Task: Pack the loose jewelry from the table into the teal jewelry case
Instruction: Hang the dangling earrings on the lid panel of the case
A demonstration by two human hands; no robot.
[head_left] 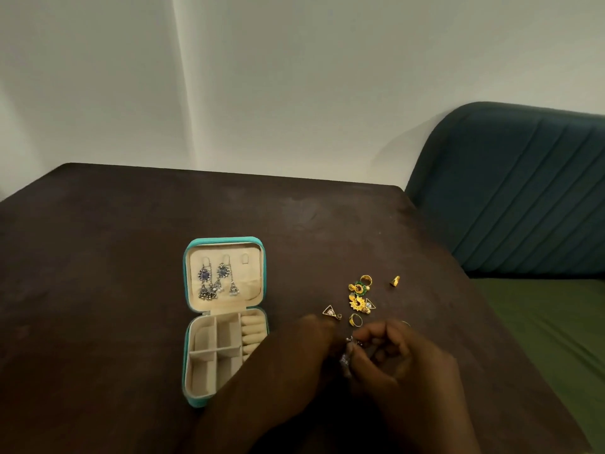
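- The right hand (404,355) comes in from five o'clock, wrist low over the table, its fingers curled inward. The thumb and fingertips pinch one small silver earring with a purple stone (348,352).
- The left hand (304,350) comes in from seven o'clock, back upward, with its fingers bent toward the same earring. Blur hides whether it actually grips the piece.
- The two hands meet above the dark brown table (131,257), near its front edge.
- Seven loose pieces lie just beyond the hands, at twelve to one o'clock:
  - three gold rings: a near one (355,319), a far one (366,279) and one set apart to the right (395,281)
  - two round gold-and-green earrings (358,296), touching
  - two gold triangular earrings, one to the left (329,311) and one against the round pair (370,304)
- The square teal jewelry case (188,355) lies open at nine to ten o'clock from the hands, and the left forearm crosses its near right corner.
- Two silver drop earrings with blue stones (214,281) hang in its cream lid.
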